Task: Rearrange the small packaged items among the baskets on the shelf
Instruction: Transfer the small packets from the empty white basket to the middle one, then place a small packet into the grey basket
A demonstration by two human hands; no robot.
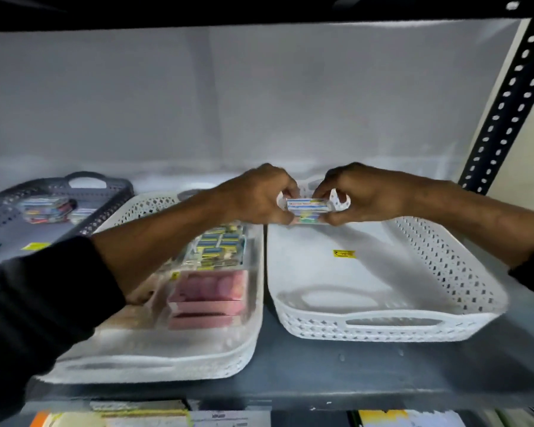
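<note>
Three baskets stand on the grey shelf. Over the far end of the right white basket (392, 329), my left hand (259, 195) and my right hand (355, 192) together hold a small stack of packets (307, 209) with blue and white labels, one hand at each end. That basket's floor shows only a yellow sticker (343, 253). The middle white basket (167, 362) holds blue and yellow packets (221, 246) at the back and pink boxes (208, 298) in front, partly behind my left forearm. The grey basket (74, 183) at the far left holds a few colourful packets (48, 209).
A black perforated upright (506, 106) rises at the right. The shelf's front edge (321, 386) runs below the baskets, with boxes and labels on the level beneath. A white wall backs the shelf, and a dark shelf board hangs overhead.
</note>
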